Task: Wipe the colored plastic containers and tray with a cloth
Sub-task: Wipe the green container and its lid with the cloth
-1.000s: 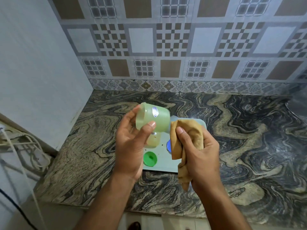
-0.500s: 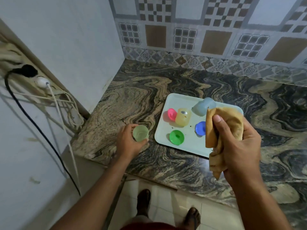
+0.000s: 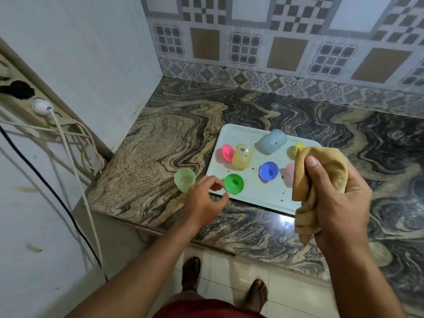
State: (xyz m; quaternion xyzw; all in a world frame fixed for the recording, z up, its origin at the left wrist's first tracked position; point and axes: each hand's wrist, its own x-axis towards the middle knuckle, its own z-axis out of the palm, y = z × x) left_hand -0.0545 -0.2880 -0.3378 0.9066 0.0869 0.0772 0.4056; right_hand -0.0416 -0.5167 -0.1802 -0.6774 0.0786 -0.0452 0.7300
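A pale green container stands upright on the marble counter, left of the white tray. On the tray lie a green lid, a blue lid, a pink lid, a yellow container and a light blue container on its side. A yellow piece and a pink piece peek out behind the cloth. My left hand hovers empty between the green container and the green lid, fingers loosely apart. My right hand grips a bunched tan cloth above the tray's right end.
The marble counter ends at a front edge just below the tray. A white wall closes the left side, with a socket strip, plugs and hanging cables. Patterned tiles line the back. Crumbs dot the tray. My feet show on the floor below.
My left hand set the pale green container down on the counter left of the tray, let go and moved right toward the green lid. The right hand keeps the cloth.
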